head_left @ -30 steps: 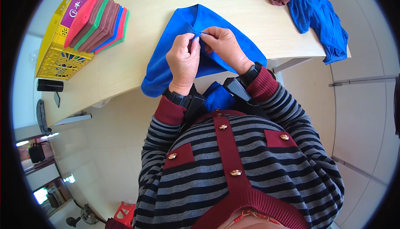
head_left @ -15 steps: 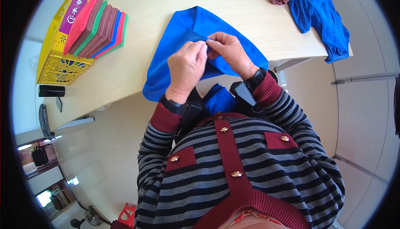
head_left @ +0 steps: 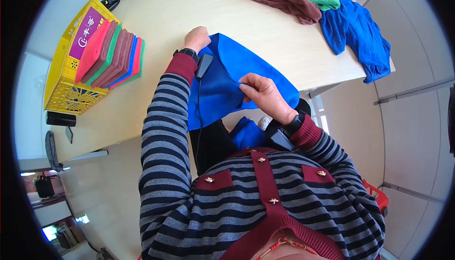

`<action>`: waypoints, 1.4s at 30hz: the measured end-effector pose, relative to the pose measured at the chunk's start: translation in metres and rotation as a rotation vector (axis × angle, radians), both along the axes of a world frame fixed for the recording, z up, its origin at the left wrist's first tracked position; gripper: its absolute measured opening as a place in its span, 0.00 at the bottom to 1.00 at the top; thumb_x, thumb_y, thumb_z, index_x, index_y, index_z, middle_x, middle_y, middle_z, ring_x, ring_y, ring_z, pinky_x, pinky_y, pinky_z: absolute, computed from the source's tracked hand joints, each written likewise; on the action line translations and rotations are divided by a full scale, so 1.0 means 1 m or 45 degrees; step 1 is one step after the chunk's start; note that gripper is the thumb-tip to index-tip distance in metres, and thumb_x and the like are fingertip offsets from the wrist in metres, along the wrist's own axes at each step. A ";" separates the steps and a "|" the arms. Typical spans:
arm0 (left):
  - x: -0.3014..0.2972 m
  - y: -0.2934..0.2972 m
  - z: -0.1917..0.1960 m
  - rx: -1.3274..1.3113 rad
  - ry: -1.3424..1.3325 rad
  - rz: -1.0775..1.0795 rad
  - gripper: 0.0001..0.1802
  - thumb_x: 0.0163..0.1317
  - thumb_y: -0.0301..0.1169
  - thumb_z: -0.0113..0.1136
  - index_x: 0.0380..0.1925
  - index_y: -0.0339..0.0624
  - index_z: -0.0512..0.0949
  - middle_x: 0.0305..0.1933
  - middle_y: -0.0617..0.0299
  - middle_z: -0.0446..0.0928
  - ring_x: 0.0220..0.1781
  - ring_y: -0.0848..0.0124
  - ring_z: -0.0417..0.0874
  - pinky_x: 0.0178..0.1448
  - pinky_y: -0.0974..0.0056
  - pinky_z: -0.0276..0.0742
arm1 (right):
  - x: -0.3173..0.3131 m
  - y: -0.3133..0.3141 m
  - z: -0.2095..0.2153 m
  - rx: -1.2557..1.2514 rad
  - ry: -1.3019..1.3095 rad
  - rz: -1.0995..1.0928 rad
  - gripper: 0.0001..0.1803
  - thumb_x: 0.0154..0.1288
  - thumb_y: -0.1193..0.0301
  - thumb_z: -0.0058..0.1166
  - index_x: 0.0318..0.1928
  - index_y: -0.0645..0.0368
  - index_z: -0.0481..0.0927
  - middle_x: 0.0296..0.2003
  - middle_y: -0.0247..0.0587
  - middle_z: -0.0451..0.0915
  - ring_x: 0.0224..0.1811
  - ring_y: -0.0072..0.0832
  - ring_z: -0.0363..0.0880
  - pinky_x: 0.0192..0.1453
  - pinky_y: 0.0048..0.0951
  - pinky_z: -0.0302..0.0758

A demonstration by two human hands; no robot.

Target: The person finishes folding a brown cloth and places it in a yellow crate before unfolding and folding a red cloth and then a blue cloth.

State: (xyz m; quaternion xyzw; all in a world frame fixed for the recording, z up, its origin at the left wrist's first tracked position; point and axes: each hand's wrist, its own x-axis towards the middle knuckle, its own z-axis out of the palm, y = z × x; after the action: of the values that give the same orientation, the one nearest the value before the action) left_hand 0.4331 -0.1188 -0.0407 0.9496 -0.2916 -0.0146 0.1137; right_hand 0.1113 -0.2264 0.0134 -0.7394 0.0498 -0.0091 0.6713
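Note:
A blue cloth (head_left: pixel 256 63) is spread over the near edge of the table, partly folded over itself, its near part hanging toward my lap. My left hand (head_left: pixel 197 38) is closed at its far left corner; the fingertips are partly hidden behind the hand. Near the middle of the cloth, my right hand (head_left: pixel 265 94) pinches a folded edge between thumb and fingers. Another piece of blue cloth (head_left: pixel 247 133) lies at my lap, below the hands.
A yellow basket (head_left: pixel 59 87) at the left of the table (head_left: pixel 161 4) holds several folded red, brown, green and blue cloths (head_left: pixel 109 54). A black cylinder (head_left: pixel 60 118) stands beside it. Loose brown, green and blue cloths (head_left: pixel 358 32) are heaped far right, some hanging over the edge.
My left hand has moved away from the right hand, out to the cloth's far left corner. The right hand keeps its pinch, slightly nearer to me. The head view has shifted a little.

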 end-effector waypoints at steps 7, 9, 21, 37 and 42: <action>0.008 0.051 0.083 -0.363 -0.061 0.094 0.12 0.50 0.39 0.62 0.25 0.43 0.87 0.28 0.49 0.85 0.35 0.51 0.87 0.41 0.51 0.82 | -0.035 -0.046 0.065 -0.080 -0.263 0.007 0.07 0.76 0.74 0.54 0.49 0.61 0.80 0.36 0.27 0.78 0.39 0.15 0.76 0.46 0.21 0.77; 0.004 0.074 0.137 -0.522 -0.139 0.042 0.12 0.51 0.40 0.63 0.24 0.43 0.86 0.22 0.55 0.83 0.29 0.60 0.87 0.37 0.56 0.81 | -0.043 -0.063 0.096 -0.242 -0.421 -0.022 0.07 0.76 0.75 0.54 0.50 0.61 0.80 0.37 0.27 0.78 0.39 0.15 0.75 0.46 0.20 0.76; -0.087 0.127 0.327 -0.878 -0.254 0.241 0.08 0.59 0.30 0.58 0.25 0.39 0.80 0.19 0.58 0.79 0.15 0.69 0.79 0.18 0.65 0.72 | -0.046 -0.104 0.229 -0.867 -1.014 -0.205 0.09 0.76 0.70 0.54 0.50 0.59 0.82 0.36 0.29 0.79 0.38 0.18 0.76 0.47 0.22 0.76; -0.058 0.144 0.319 -1.053 0.251 -0.062 0.10 0.67 0.36 0.61 0.33 0.41 0.82 0.28 0.65 0.80 0.29 0.77 0.82 0.32 0.72 0.81 | -0.035 -0.143 0.206 -0.783 -0.900 -0.312 0.11 0.75 0.67 0.57 0.51 0.57 0.83 0.35 0.29 0.80 0.38 0.18 0.76 0.46 0.21 0.76; -0.052 0.130 0.303 -1.063 0.439 -0.109 0.12 0.71 0.36 0.59 0.44 0.39 0.82 0.34 0.64 0.81 0.35 0.77 0.83 0.39 0.73 0.83 | -0.036 -0.138 0.209 -0.807 -0.825 -0.374 0.09 0.75 0.69 0.56 0.49 0.61 0.82 0.33 0.29 0.79 0.37 0.16 0.76 0.43 0.21 0.76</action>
State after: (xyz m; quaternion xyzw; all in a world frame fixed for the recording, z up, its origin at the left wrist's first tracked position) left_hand 0.3809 0.0111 0.2622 0.7933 -0.2883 -0.0584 0.5331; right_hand 0.0749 -0.3647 0.2224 -0.8521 -0.0633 -0.3486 0.3852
